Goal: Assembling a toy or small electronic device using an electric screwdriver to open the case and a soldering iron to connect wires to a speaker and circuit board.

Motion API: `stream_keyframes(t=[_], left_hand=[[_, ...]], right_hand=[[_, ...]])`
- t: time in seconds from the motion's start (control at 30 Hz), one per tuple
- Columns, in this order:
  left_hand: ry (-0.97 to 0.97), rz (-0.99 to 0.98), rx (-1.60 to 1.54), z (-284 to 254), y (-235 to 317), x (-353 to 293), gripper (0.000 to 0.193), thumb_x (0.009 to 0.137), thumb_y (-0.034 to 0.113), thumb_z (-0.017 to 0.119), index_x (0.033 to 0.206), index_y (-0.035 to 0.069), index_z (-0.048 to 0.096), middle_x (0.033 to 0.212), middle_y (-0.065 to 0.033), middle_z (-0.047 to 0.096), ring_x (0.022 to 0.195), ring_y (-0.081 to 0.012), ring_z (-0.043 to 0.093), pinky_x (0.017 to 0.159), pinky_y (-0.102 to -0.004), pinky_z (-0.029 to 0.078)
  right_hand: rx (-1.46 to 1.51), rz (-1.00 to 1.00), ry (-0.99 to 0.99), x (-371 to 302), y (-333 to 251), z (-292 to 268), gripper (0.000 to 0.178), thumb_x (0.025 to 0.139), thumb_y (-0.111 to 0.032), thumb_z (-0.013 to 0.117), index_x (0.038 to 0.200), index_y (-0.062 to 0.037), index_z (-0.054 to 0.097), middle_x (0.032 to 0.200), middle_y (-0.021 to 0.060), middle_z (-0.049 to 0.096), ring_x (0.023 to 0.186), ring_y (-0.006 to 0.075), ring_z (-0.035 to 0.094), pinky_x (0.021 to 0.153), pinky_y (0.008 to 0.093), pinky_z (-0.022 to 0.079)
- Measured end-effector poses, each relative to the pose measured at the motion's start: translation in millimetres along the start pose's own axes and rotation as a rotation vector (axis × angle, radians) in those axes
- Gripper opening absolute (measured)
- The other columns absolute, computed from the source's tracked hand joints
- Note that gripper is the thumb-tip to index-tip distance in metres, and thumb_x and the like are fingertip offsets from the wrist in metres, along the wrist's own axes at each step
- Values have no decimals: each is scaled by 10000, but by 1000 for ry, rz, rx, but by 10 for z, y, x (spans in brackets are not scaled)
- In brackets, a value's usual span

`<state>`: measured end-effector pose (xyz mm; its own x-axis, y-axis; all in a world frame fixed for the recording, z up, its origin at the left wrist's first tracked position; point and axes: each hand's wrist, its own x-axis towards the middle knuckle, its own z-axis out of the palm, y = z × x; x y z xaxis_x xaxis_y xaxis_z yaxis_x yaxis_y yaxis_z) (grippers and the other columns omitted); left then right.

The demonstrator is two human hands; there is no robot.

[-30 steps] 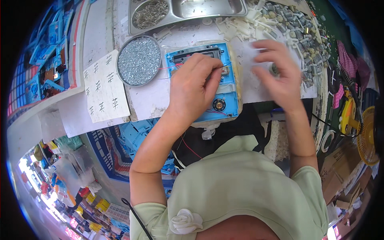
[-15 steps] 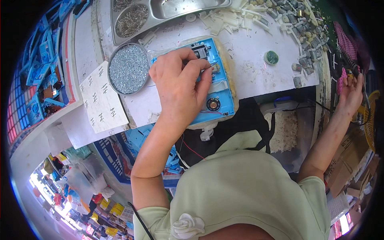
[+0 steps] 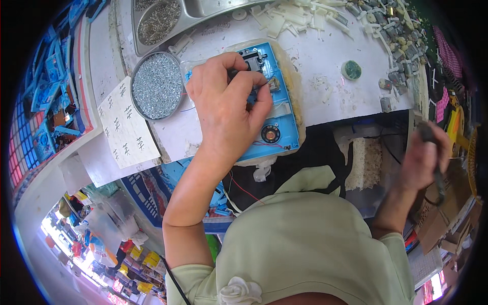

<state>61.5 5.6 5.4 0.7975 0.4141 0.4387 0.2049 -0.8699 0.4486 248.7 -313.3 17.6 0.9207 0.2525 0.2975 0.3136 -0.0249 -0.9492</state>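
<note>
My left hand (image 3: 226,104) bends over a blue plastic casing (image 3: 288,119), with thumb and forefinger closed beside a small metal part (image 3: 274,84) inside it. What those fingers pinch, if anything, is hidden. A black mechanism (image 3: 255,60) sits in the casing's upper part; a round speaker (image 3: 270,133) with thin red wires lies lower down. Under the casing is a pale padded mat (image 3: 300,96). Out at the right, beyond the table edge, my right hand (image 3: 424,160) is closed around a dark corded tool (image 3: 436,178), smeared by motion.
A round tin of small screws (image 3: 157,86) stands left of the casing, near a handwritten sheet (image 3: 127,124). Behind are a metal tray (image 3: 193,23) and white plastic parts (image 3: 284,20). Small motors (image 3: 401,56) and a round green-topped tin (image 3: 351,70) lie right. Blue casings (image 3: 56,76) fill the far left.
My right hand has come inward and down from the far right, bringing the dark tool with it. My left hand stays at the casing, nearly unmoved.
</note>
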Motion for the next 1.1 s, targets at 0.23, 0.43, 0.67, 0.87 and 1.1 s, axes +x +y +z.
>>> stream_keyframes(t=[0.23, 0.43, 0.67, 0.87, 1.1], left_hand=[[-20, -21, 18, -17, 19, -22, 184, 686, 75, 797, 855, 97, 729, 1044, -89, 595, 979, -277, 545, 885, -395, 398], [-26, -28, 13, -29, 27, -20, 193, 681, 64, 801, 859, 95, 733, 1053, -89, 592, 975, -271, 538, 887, -388, 400], [-28, -28, 11, -29, 28, -21, 193, 690, 54, 799, 866, 98, 735, 1069, -88, 590, 965, -265, 532, 885, -385, 396], [-15, -17, 12, -19, 17, -26, 193, 690, 64, 802, 866, 104, 734, 1067, -86, 589, 965, -264, 531, 892, -386, 387], [-12, -20, 25, -19, 31, -26, 197, 683, 69, 804, 863, 107, 733, 1064, -85, 592, 967, -262, 533, 889, -385, 387]], right_hand=[[181, -106, -641, -120, 57, 1115, 276, 838, -43, 740, 1086, 47, 662, 822, 77, 606, 660, 116, 507, 588, 251, 397], [135, -139, -687, -126, 64, 1229, 253, 839, -47, 751, 1075, 14, 680, 750, 49, 566, 600, 120, 483, 545, 250, 380], [106, -129, -700, -118, 71, 1263, 243, 855, -89, 758, 1062, 14, 682, 756, 47, 579, 605, 125, 507, 544, 245, 391], [123, -162, -688, -120, 107, 1293, 242, 850, -87, 758, 1057, 15, 685, 763, 61, 597, 595, 132, 499, 535, 260, 383], [87, -357, -711, -71, 124, 1339, 260, 813, -46, 762, 1045, 37, 679, 688, 66, 571, 565, 184, 488, 505, 308, 355]])
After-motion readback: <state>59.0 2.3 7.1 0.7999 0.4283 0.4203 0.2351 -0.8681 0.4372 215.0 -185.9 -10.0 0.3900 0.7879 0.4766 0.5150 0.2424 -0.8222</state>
